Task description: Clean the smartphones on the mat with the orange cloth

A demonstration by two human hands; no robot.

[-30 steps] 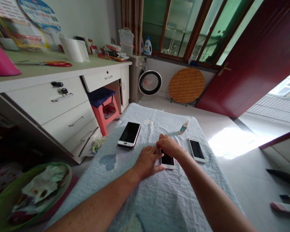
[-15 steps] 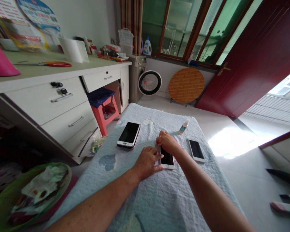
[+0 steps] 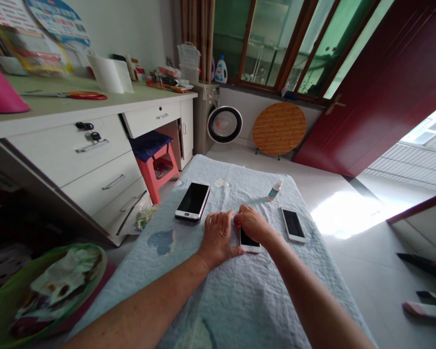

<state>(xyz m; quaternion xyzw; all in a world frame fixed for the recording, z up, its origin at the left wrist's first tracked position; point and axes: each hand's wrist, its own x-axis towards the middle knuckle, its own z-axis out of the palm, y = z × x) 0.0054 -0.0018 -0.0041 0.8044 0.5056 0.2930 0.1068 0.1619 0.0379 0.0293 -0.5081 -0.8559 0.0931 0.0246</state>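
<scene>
Both hands are down on the pale blue quilt (image 3: 240, 300). The left hand (image 3: 218, 233) lies flat, its grip wide, against the left edge of the small white phone (image 3: 250, 244). The right hand (image 3: 253, 223) curls over the phone's far end; whether that grip pinches anything, I cannot tell. A larger phone (image 3: 192, 200) lies to the left, a third phone (image 3: 293, 225) to the right, and a small bottle (image 3: 274, 190) beyond.
</scene>
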